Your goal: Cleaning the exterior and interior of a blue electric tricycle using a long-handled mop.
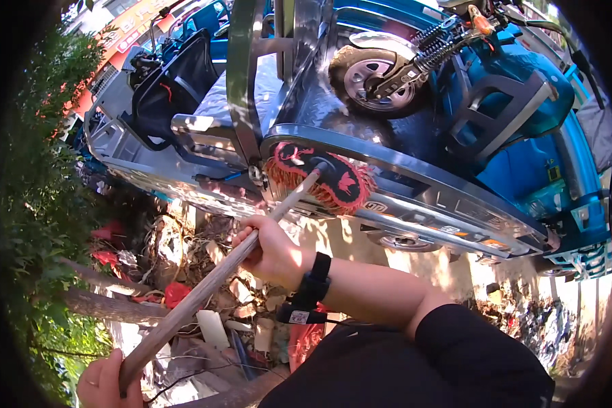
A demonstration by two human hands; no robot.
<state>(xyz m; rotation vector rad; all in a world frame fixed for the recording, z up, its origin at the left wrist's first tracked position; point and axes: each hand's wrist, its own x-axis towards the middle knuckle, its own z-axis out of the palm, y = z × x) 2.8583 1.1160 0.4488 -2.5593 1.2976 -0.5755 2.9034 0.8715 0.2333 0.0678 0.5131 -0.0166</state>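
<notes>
Both hands closed on mop handle [204, 289]: right hand [272, 251] mid-shaft, left hand [105, 384] at butt end. Red-black mop head [323, 177] pressed on blue tricycle [415, 183] side panel. Handle looks stiff, light wood; head soft, floppy, likely heavier wet. Spaced two-hand grip suits leverage.

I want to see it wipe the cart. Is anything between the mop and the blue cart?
No. The mop head already lies against the blue cart's rim, with nothing visible between them. Both hands, right and left, grip the wooden handle.

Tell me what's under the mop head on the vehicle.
The red and black mop head presses on the blue vehicle's metal side rail. The panel directly beneath the fringe is covered.
</notes>
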